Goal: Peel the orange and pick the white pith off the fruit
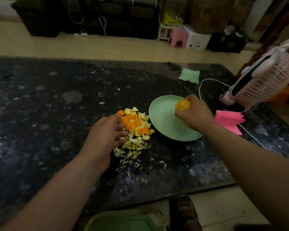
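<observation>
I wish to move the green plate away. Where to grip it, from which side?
Probably pinch the green plate by its near rim, approaching from your own side. That rim is raised and bare; peel scraps crowd its left edge, and the right hand holding the peeled orange hovers over its far right.

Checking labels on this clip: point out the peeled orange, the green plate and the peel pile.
peeled orange (182,105), head view, its exposed flesh.
green plate (163,124), head view, its bare inside.
peel pile (137,123), head view, an orange piece near its middle.
</observation>
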A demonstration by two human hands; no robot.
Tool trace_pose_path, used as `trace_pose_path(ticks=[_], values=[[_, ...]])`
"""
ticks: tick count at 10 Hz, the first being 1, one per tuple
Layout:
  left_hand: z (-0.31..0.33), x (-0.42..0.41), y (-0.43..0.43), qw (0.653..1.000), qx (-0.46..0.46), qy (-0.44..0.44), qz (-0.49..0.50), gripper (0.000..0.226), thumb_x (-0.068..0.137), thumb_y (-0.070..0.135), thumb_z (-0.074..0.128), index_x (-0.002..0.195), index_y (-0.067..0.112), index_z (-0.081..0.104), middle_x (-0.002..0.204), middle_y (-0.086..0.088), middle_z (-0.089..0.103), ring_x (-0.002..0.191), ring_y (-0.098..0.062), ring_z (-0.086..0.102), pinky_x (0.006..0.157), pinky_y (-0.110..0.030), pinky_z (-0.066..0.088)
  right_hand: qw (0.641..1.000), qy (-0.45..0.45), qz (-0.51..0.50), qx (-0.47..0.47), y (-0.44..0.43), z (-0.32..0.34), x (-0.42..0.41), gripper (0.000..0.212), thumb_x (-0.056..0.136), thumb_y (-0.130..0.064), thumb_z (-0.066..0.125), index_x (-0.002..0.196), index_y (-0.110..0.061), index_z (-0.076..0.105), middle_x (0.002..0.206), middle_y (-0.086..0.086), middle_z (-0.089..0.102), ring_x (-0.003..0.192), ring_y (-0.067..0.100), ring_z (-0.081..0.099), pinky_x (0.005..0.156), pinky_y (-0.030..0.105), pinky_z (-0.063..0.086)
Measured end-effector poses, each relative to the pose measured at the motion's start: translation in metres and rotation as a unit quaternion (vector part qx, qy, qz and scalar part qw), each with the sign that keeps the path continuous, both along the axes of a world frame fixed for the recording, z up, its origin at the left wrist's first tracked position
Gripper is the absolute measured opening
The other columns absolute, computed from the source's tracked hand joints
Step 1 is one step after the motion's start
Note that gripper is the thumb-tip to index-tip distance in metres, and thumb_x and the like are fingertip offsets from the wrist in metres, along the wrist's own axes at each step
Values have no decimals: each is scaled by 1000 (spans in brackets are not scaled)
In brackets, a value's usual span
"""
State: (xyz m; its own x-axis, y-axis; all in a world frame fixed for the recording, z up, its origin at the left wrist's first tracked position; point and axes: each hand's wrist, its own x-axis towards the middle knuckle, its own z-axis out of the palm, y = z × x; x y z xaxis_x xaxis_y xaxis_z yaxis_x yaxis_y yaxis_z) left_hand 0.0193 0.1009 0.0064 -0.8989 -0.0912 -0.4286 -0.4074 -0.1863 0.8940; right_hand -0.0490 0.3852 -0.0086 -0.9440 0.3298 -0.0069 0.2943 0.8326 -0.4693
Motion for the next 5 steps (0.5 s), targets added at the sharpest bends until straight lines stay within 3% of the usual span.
trace_pose_path(ticks=[2, 3, 4, 5], values=[[-5, -1, 0, 1000, -7, 4, -2, 29, 104, 33, 58, 119, 10, 68, 125, -19, 71, 89, -22, 68, 80, -41, 58, 999, -5, 47, 14, -5, -20, -4, 75, 76, -50, 80, 141, -27, 51, 139, 16, 56, 121, 37, 59, 99, 44, 49], [-5, 1, -3, 1000, -14, 5, -7, 28, 104, 34, 59, 120, 13, 68, 123, -16, 72, 94, -22, 68, 83, -42, 60, 997, -28, 64, 16, 0, -21, -3, 102, 71, -69, 79, 156, -26, 41, 153, 14, 52, 137, 35, 53, 111, 45, 47], [-1, 5, -11, 1000, -20, 16, -16, 25, 105, 33, 58, 119, 16, 69, 122, -10, 72, 100, -23, 68, 93, -46, 60, 998, -18, 60, 23, 7, -14, 3, 113, 77, -76, 73, 165, -24, 26, 159, 19, 44, 145, 38, 45, 117, 49, 41], [5, 10, -17, 998, -55, 21, -12, 23, 104, 33, 58, 118, 19, 70, 122, -6, 71, 108, -22, 67, 95, -46, 59, 992, 125, 21, 2, 2, -7, 13, 77, 90, -62, 70, 148, -16, 50, 141, 16, 59, 130, 36, 56, 103, 42, 46]])
